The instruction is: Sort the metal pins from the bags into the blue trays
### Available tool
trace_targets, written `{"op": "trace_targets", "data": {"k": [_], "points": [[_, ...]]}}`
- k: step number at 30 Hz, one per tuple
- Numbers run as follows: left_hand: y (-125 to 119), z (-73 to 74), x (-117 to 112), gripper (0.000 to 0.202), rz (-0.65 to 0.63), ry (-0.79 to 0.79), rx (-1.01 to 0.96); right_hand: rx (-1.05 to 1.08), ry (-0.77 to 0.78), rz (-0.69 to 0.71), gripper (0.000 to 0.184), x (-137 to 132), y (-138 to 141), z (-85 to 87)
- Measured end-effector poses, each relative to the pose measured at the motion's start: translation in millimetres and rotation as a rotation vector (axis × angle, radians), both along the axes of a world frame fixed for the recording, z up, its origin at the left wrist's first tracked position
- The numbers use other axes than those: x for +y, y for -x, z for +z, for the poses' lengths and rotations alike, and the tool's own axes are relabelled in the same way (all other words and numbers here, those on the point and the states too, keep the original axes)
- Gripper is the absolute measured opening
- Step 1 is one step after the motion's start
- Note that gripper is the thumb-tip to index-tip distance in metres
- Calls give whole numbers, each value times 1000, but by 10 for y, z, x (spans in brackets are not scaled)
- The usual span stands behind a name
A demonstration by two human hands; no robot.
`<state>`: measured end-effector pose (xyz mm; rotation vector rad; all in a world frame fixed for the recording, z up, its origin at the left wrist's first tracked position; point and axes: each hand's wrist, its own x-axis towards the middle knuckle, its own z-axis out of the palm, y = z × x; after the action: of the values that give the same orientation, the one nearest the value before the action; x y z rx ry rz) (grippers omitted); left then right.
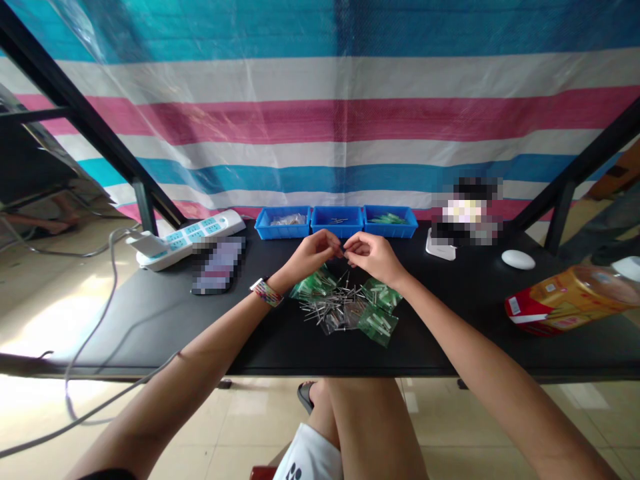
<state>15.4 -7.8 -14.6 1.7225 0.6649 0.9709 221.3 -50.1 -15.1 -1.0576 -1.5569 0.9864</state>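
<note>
My left hand [319, 249] and my right hand [369, 253] meet fingertip to fingertip just in front of the middle blue bin [336, 231]. Both are closed in a pinch; whatever sits between the fingers is too small to make out. Below them on the black table lies a loose pile of thin metal pins [334, 305], perhaps rivets or nails. Around the pile are small green bags [379, 324] with pale slim pieces inside. Another green bag [316, 285] lies partly behind my left wrist. A few pins rest in the middle bin.
The left blue bin [283, 231] holds clear bags, the right one [391, 231] green bags. A power strip [193, 237] with a cable and a phone [219, 267] lie at left. At right are a white mouse [518, 259] and a bottle [570, 300] on its side.
</note>
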Motion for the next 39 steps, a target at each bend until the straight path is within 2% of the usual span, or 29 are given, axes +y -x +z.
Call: {"op": "trace_targets", "data": {"k": [3, 6, 9, 13, 19, 25, 28, 35, 39], "points": [[10, 29, -1, 19, 22, 63, -86, 35, 7, 4, 15, -22, 17, 20], [19, 69, -38, 24, 9, 88, -84, 107, 74, 30, 24, -28, 35, 28], [11, 80, -91, 33, -61, 81, -22, 165, 166, 84, 33, -23, 59, 10], [-10, 64, -128, 39, -137, 96, 17, 203, 254, 121, 35, -15, 75, -18], [11, 92, -101, 36, -32, 18, -25, 325, 331, 83, 30, -28, 15, 67], [10, 131, -113, 34, -29, -3, -39, 374, 351, 97, 32, -56, 9, 75], [7, 150, -124, 33, -32, -5, -15, 383, 326, 80, 33, -50, 20, 40], [54, 134, -56, 46, 83, 92, 151, 351, 65, -3, 36, -19, 13, 19], [59, 103, -30, 45, 70, 82, 147, 330, 42, 0, 36, -14, 3, 4]]}}
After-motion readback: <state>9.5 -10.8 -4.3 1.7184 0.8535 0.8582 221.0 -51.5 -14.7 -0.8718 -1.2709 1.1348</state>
